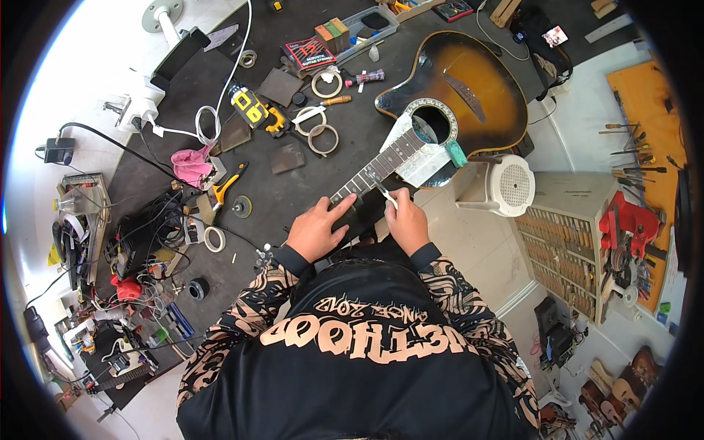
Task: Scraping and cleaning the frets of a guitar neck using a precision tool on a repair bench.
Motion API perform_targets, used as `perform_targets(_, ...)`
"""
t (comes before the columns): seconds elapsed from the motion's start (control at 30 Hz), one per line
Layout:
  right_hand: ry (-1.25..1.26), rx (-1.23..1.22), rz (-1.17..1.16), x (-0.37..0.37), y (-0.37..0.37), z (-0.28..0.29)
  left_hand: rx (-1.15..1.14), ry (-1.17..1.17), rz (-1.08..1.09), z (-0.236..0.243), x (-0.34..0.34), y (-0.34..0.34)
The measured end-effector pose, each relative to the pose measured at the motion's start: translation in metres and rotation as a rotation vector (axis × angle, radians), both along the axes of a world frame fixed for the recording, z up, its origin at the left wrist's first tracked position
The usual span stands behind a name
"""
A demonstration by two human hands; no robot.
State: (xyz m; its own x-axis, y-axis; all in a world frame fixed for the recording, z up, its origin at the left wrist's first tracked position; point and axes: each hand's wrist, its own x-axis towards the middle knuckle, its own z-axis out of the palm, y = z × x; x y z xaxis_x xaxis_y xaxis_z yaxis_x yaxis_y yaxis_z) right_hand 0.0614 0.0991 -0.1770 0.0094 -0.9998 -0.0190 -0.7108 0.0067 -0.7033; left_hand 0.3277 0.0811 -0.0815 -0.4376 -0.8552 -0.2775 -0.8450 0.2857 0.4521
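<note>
the sunburst acoustic guitar with its dark fretboard neck (pixel 381 165) lies flat on the dark workbench (pixel 308 191), body toward one o'clock and neck running down toward the person, probably so the frets face up within easy reach. the left hand (pixel 317 229) is curled over the lower neck, fingers clamped on its edge, seemingly to steady it. the right hand (pixel 408 220) pinches a slim silvery metal tool (pixel 384 191), tip resting on the frets. white tape or paper (pixel 418 158) masks the neck's end by the soundhole. at eleven o'clock sit a yellow cordless drill (pixel 253 110) and tape rolls (pixel 323 138); at three o'clock, a white plastic stool (pixel 506 183).
</note>
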Motion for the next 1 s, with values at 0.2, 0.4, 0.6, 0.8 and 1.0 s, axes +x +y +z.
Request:
perform_targets(0.2,-0.037,0.004,-0.004,0.001,0.0,0.002,0.011,-0.021,-0.029,0.0,-0.001,-0.001)
perform_targets(0.4,-0.074,0.013,-0.009,0.0,0.001,0.002,0.021,-0.033,-0.015,0.004,-0.003,-0.003)
perform_targets(0.6,-0.076,0.002,-0.013,0.0,0.002,0.001,-0.012,-0.017,0.022,-0.001,-0.001,-0.002)
perform_targets(0.8,-0.08,0.026,-0.033,0.0,0.002,0.004,-0.025,0.001,0.032,-0.001,-0.001,-0.002)
perform_targets(1.0,-0.045,0.045,-0.05,0.001,0.001,0.01,0.007,-0.029,-0.023,0.0,0.001,-0.004)
